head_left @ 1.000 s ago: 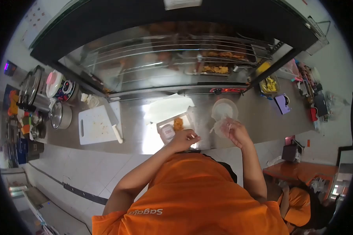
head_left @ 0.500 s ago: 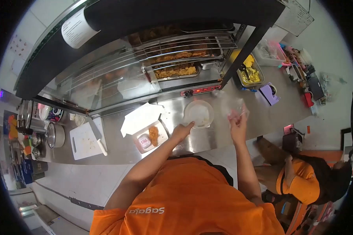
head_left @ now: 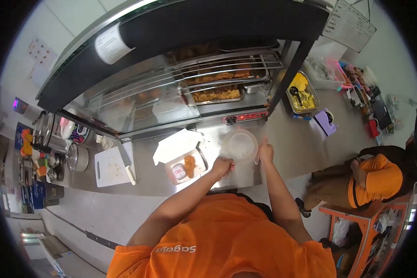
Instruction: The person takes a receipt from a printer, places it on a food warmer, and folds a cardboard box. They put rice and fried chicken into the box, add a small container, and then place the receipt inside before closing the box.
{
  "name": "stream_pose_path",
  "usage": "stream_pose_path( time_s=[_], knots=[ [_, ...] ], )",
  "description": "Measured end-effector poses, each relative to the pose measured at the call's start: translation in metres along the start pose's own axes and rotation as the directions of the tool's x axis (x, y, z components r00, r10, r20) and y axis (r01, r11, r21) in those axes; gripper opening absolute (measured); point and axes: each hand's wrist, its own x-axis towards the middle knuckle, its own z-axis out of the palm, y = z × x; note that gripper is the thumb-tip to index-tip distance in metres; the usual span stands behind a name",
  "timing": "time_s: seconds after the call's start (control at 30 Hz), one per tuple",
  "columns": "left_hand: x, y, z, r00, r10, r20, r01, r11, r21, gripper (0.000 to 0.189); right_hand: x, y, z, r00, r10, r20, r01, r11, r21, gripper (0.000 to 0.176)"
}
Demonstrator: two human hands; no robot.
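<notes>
A round whitish tub (head_left: 241, 144) stands on the steel counter in front of me. At its lower left edge, my left hand (head_left: 224, 167) is closed in a pinch; what lies between the fingers is too small to make out. Close against the tub's right side, my right hand (head_left: 265, 152) is closed, with a bit of clear plastic bag (head_left: 256, 160) showing below the fingers. To the left lies an open white takeaway box (head_left: 176, 147) holding a fried chicken piece (head_left: 189, 166) and a round wrapped bundle (head_left: 178, 172).
A glass-fronted warmer (head_left: 185, 88) with food trays stands behind. Left are a cutting board (head_left: 109, 169), a knife (head_left: 130, 173) and a pot (head_left: 78, 157). Right are a yellow food tray (head_left: 303, 95) and purple tape dispenser (head_left: 326, 123). Another person (head_left: 375, 176) stands at right.
My right hand has come left to the tub's side, bringing the clear plastic bag with it. My left hand has drawn its fingers in. The other person has shifted, and my view has turned slightly.
</notes>
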Motion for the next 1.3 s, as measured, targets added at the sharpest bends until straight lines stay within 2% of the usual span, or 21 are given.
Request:
stream_pose_path(
  time_s=[0.03,0.07,0.1,0.17,0.23,0.27,0.3,0.37,0.43,0.47,0.53,0.57,0.63,0.7,0.93,1.0,1.07,1.13,1.17,1.27,1.3],
  knots=[
    [0.005,-0.002,-0.007,1.000,0.016,-0.006,-0.016,1.000,-0.009,0.026,-0.011,-0.008,0.000,1.000,-0.018,0.004,0.018,1.000,-0.004,0.053],
    [0.002,0.003,-0.011,0.999,0.021,0.043,-0.028,0.986,0.165,0.031,-0.023,-0.011,0.000,0.894,-0.362,-0.263,0.347,0.932,-0.105,0.043],
    [-0.004,0.013,-0.015,0.996,0.020,0.088,-0.048,0.943,0.328,0.036,-0.035,-0.023,-0.003,0.606,-0.651,-0.457,0.596,0.752,-0.281,0.035],
    [-0.024,0.012,-0.038,0.995,0.075,0.071,-0.095,0.938,0.333,0.040,-0.069,-0.059,0.000,0.550,-0.764,-0.337,0.740,0.633,-0.227,0.027],
    [-0.047,-0.013,-0.074,0.935,0.342,0.099,-0.354,0.920,0.167,0.019,-0.109,-0.104,0.019,0.426,-0.888,-0.172,0.878,0.452,-0.161,0.019],
    [-0.065,-0.023,-0.087,0.815,0.578,-0.043,-0.547,0.792,0.269,0.016,-0.125,-0.129,0.034,0.366,-0.925,-0.106,0.908,0.380,-0.175,0.018],
    [-0.087,-0.031,-0.100,0.618,0.771,-0.153,-0.673,0.620,0.402,0.020,-0.142,-0.155,0.050,0.328,-0.944,-0.043,0.927,0.331,-0.175,0.019],
    [-0.127,-0.047,-0.128,0.573,0.675,-0.465,-0.453,0.734,0.506,0.043,-0.158,-0.206,0.088,0.241,-0.968,0.069,0.945,0.218,-0.243,0.022],
    [-0.109,-0.103,-0.168,0.082,0.773,-0.630,-0.238,0.629,0.740,0.049,-0.158,-0.242,0.118,0.186,-0.975,0.126,0.943,0.141,-0.301,0.024],
    [-0.108,-0.114,-0.181,0.074,0.770,-0.633,-0.236,0.630,0.740,0.049,-0.152,-0.253,0.133,0.140,-0.984,0.112,0.916,0.085,-0.392,0.027],
    [-0.104,-0.125,-0.203,0.413,0.363,-0.835,-0.140,0.931,0.336,0.051,-0.154,-0.264,0.146,0.090,-0.991,0.096,0.875,0.033,-0.483,0.031],
    [-0.099,-0.126,-0.211,0.414,0.367,-0.833,-0.143,0.930,0.339,0.051,-0.155,-0.268,0.144,0.092,-0.992,0.091,0.836,0.027,-0.548,0.030],
    [-0.087,-0.132,-0.217,0.552,0.354,-0.755,-0.141,0.932,0.333,0.050,-0.155,-0.273,0.141,0.097,-0.992,0.086,0.784,0.023,-0.620,0.030],
    [-0.092,-0.125,-0.210,0.542,0.459,-0.704,-0.206,0.885,0.418,0.042,-0.151,-0.271,0.138,0.070,-0.998,0.002,0.796,0.055,-0.603,0.028],
    [-0.097,-0.100,-0.199,0.559,0.608,-0.563,-0.303,0.782,0.544,0.028,-0.129,-0.241,0.084,0.269,-0.920,-0.285,0.617,0.391,-0.683,0.033],
    [-0.093,-0.108,-0.204,0.540,0.639,-0.548,-0.325,0.759,0.565,0.026,-0.139,-0.205,0.079,0.358,-0.918,-0.170,0.646,0.375,-0.665,0.037],
    [-0.091,-0.113,-0.209,0.499,0.698,-0.515,-0.363,0.707,0.607,0.021,-0.153,-0.139,0.084,0.558,-0.808,0.191,0.658,0.289,-0.696,0.034],
    [-0.106,-0.107,-0.210,0.514,0.700,-0.496,-0.384,0.705,0.597,0.020,-0.164,-0.057,0.097,0.614,-0.675,0.410,0.779,0.435,-0.451,0.038],
    [-0.116,-0.103,-0.206,0.544,0.687,-0.482,-0.380,0.714,0.589,0.020,-0.180,-0.035,0.100,0.748,-0.489,0.448,0.663,0.534,-0.524,0.047],
    [-0.140,-0.093,-0.197,0.536,0.740,-0.406,-0.471,0.661,0.584,0.019,-0.203,0.002,0.110,0.820,-0.428,0.380,0.570,0.669,-0.477,0.055],
    [-0.150,-0.088,-0.191,0.539,0.743,-0.397,-0.473,0.657,0.587,0.019,-0.217,0.001,0.105,0.882,-0.285,0.374,0.393,0.884,-0.253,0.057]
  ],
)
